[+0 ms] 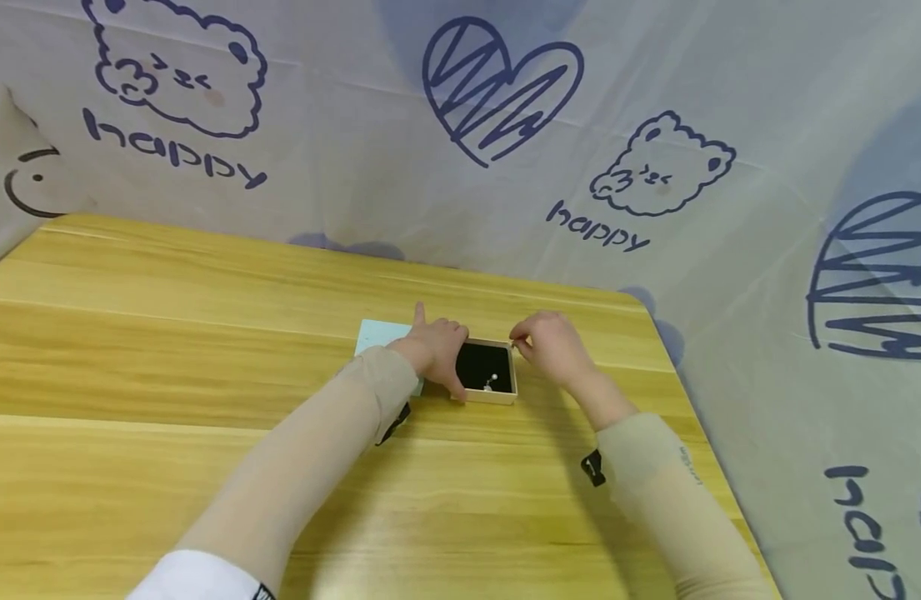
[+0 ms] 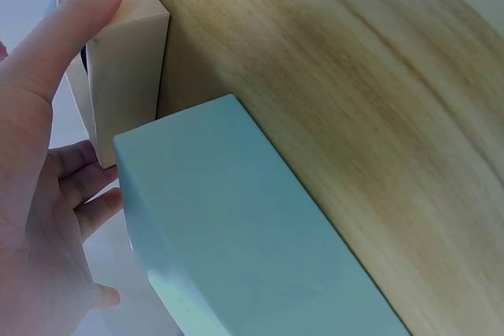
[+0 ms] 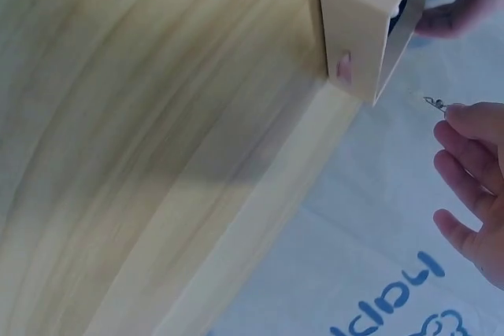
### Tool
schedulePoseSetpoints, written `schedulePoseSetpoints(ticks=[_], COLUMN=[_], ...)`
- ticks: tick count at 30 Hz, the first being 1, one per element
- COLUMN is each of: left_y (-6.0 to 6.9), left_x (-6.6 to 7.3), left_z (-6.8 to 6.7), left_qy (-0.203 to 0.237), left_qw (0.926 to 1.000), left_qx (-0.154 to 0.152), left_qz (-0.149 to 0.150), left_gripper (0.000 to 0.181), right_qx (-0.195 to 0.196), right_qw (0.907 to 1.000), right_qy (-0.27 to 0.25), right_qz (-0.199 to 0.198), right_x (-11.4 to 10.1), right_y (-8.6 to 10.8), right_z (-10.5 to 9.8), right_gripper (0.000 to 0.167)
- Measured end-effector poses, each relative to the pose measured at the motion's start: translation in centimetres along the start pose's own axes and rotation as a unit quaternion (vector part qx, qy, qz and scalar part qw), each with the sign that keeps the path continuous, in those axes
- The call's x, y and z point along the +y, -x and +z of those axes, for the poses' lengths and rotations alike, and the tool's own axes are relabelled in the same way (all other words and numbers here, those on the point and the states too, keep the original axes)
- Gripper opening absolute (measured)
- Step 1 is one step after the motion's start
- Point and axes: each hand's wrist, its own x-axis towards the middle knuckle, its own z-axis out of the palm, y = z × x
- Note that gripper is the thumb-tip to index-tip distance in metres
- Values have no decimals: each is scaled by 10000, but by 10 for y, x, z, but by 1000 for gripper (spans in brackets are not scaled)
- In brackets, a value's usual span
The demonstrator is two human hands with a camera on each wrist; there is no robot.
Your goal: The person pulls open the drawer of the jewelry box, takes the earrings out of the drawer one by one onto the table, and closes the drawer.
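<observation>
A shallow cream jewelry box (image 1: 498,398) with a black lining stands uncovered on the table. My left hand (image 1: 437,343) holds its left end, thumb on the near wall and fingers at the far one. In the box lies a small piece of jewelry (image 1: 491,383) with white, pearl-like beads. Just off the box's far right corner is my right hand (image 1: 552,346). Between its thumb and index finger it pinches a tiny silvery earring-like piece (image 3: 435,104). A light teal box or lid (image 2: 228,194) sits left of the cream box, partly hidden under my left hand and wrist.
The wooden table (image 1: 167,358) carries both boxes near its far edge. Behind and to the right hangs a pale cloth (image 1: 370,108) with blue drawings. Black straps (image 1: 593,468) show at my wrists.
</observation>
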Motion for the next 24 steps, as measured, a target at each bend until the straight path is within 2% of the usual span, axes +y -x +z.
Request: schedulePoseSetpoints(ticks=[3, 9, 16, 24], left_y=[1, 0, -1, 1], left_x=[-1, -2, -1, 2], left_z=[0, 0, 2, 0], left_qy=[-1, -42, -68, -99], left_qw=[10000, 10000, 10000, 9999], left_qx=[40, 46, 39, 35], left_qz=[3, -11, -31, -37], left_gripper=[101, 101, 102, 101], right_qx=[31, -149, -215, -599], right_qw=[10000, 9994, 9987, 9956], right_qy=[0, -59, 49, 123], right_qz=[46, 307, 462, 715], right_x=[5, 14, 25, 31], right_y=[1, 4, 6, 8], right_z=[-2, -1, 8, 19], right_gripper=[9, 10, 9, 12])
